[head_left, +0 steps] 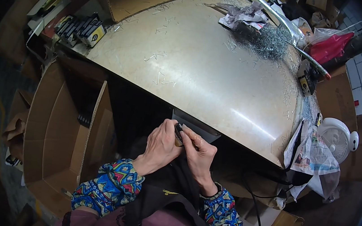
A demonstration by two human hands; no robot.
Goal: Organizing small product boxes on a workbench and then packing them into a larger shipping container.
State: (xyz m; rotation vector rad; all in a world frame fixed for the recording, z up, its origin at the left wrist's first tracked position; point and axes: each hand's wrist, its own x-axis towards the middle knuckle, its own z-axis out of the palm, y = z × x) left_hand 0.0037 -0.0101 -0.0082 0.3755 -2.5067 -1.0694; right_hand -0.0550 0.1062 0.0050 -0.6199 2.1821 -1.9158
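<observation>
Just off the table's near edge, my two hands meet in front of my body. My left hand [162, 141] is closed, its fingers curled round one side of a small black object [178, 131]. From the other side my right hand [199, 151] pinches the same object between thumb and fingers. A yellowish patch shows low on it between the hands; most of it is covered by fingers, so its kind cannot be made out. Behind the hands, a grey metal piece [197, 126] sits under the edge of the table [204, 70].
A heap of thin bent wires [269, 41] lies at the back right, with loose wires scattered around. Black-and-yellow small boxes [92, 31] stand at the left corner. An open cardboard box [59, 129] is left of me; a white fan [335, 137] and plastic bag [316, 152] are at right.
</observation>
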